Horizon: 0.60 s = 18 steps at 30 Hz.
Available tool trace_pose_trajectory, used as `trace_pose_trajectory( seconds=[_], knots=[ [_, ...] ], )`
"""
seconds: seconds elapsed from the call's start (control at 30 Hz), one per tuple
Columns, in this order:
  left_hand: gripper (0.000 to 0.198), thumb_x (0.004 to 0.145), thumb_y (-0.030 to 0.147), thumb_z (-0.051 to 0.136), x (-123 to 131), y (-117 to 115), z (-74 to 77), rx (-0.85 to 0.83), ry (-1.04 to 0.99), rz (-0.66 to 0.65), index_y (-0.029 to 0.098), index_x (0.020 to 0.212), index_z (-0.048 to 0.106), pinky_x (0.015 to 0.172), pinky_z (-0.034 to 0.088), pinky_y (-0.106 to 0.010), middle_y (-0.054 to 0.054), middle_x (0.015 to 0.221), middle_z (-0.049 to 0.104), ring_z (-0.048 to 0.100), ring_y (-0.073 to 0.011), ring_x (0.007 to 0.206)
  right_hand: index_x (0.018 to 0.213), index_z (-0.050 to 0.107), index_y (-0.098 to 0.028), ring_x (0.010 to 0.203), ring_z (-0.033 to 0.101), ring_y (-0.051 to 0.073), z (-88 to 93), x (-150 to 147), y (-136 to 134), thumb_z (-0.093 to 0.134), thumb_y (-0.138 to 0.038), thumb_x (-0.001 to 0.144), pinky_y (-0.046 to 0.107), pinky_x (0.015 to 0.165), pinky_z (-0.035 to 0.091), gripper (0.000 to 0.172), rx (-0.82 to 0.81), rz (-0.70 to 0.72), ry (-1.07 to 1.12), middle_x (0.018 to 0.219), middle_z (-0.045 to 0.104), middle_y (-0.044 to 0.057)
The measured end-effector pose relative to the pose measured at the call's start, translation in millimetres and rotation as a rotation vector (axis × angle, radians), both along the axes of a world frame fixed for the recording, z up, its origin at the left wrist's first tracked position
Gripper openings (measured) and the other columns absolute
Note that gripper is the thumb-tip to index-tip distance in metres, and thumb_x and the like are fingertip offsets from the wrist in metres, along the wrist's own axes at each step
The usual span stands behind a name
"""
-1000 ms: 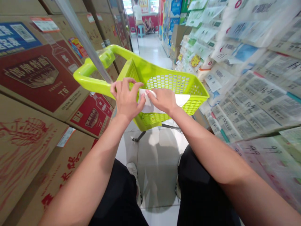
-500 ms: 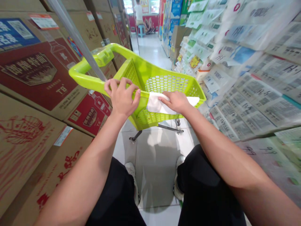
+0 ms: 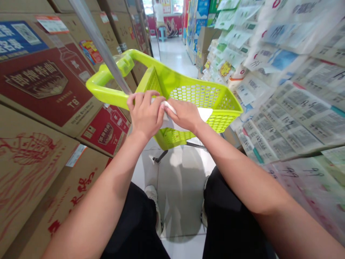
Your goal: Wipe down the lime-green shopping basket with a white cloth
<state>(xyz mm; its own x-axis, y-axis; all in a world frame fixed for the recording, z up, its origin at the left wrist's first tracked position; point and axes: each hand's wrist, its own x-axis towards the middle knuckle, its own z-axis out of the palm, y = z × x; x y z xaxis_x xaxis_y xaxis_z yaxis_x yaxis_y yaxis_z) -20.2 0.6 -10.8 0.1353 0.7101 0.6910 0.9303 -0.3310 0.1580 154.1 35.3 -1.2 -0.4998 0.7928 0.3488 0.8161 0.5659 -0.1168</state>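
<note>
A lime-green shopping cart (image 3: 167, 80) with a perforated basket stands across the aisle in front of me. My left hand (image 3: 147, 115) is closed over the near rim of its basket, close to the handle end. Right beside it, my right hand (image 3: 184, 112) presses a white cloth (image 3: 206, 114) onto the same rim, fingers wrapped over it. The two hands touch or nearly touch, with a fold of cloth between them. Part of the cloth hangs down the outer side of the basket, and my right palm hides its middle.
Stacked cardboard cartons (image 3: 43, 86) line the left side. Plastic-wrapped packs (image 3: 285, 108) are piled on the right. A grey metal pole (image 3: 99, 43) slants down behind the cart's near rail. Far down the aisle, a person (image 3: 159, 14) is by a blue stool (image 3: 162, 33).
My right hand has slid left along the rim with the white cloth, up to my left hand. My left hand keeps its hold on the rim. The view has shifted slightly.
</note>
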Motion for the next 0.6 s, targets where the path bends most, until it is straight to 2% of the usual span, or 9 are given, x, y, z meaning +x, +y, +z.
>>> trace_pose_trajectory(
  seconds=[0.2, 0.3, 0.37, 0.47, 0.6],
  knots=[
    [0.035, 0.107, 0.045, 0.042, -5.4, 2.5, -1.5, 0.050, -0.008, 0.018, 0.031, 0.114, 0.073, 0.121, 0.021, -0.061, -0.009, 0.130, 0.072, 0.053, -0.0379, 0.133, 0.117, 0.079, -0.022, 0.104, 0.073, 0.034, -8.4, 50.0, 22.9, 0.014, -0.073, 0.109, 0.037, 0.080, 0.042, 0.083, -0.089, -0.156, -0.039, 0.112, 0.081, 0.015],
    [0.035, 0.106, 0.048, 0.046, -2.4, 5.7, -0.8, 0.028, -0.047, 0.029, 0.031, 0.119, 0.072, 0.122, 0.020, -0.061, -0.010, 0.134, 0.070, 0.052, -0.0395, 0.135, 0.112, 0.083, -0.022, 0.105, 0.074, 0.036, -11.1, 76.8, 33.4, 0.015, -0.076, 0.108, 0.038, 0.079, 0.042, 0.087, -0.150, -0.274, -0.051, 0.110, 0.081, 0.017],
    [0.038, 0.106, 0.051, 0.045, 1.5, 6.2, 0.3, 0.020, -0.066, 0.030, 0.031, 0.126, 0.071, 0.122, 0.019, -0.061, -0.010, 0.138, 0.069, 0.050, -0.0397, 0.137, 0.115, 0.083, -0.022, 0.106, 0.074, 0.036, -11.5, 85.0, 36.0, 0.017, -0.076, 0.107, 0.038, 0.079, 0.042, 0.086, -0.168, -0.297, -0.060, 0.111, 0.081, 0.018],
    [0.044, 0.109, 0.052, 0.038, 7.5, 4.6, 2.0, 0.022, -0.058, 0.024, 0.031, 0.133, 0.069, 0.122, 0.019, -0.060, -0.010, 0.142, 0.067, 0.049, -0.0390, 0.137, 0.116, 0.082, -0.020, 0.105, 0.074, 0.035, -11.1, 77.2, 32.7, 0.018, -0.075, 0.108, 0.037, 0.080, 0.042, 0.085, -0.146, -0.243, -0.060, 0.112, 0.081, 0.017],
    [0.047, 0.110, 0.053, 0.035, 12.8, 1.4, 2.8, 0.011, -0.020, -0.005, 0.031, 0.136, 0.067, 0.122, 0.021, -0.060, -0.010, 0.143, 0.066, 0.049, -0.0389, 0.139, 0.112, 0.081, -0.021, 0.103, 0.073, 0.032, -9.6, 39.3, 20.5, 0.016, -0.068, 0.111, 0.036, 0.079, 0.041, 0.081, -0.049, -0.182, 0.016, 0.108, 0.082, 0.015]
  ],
)
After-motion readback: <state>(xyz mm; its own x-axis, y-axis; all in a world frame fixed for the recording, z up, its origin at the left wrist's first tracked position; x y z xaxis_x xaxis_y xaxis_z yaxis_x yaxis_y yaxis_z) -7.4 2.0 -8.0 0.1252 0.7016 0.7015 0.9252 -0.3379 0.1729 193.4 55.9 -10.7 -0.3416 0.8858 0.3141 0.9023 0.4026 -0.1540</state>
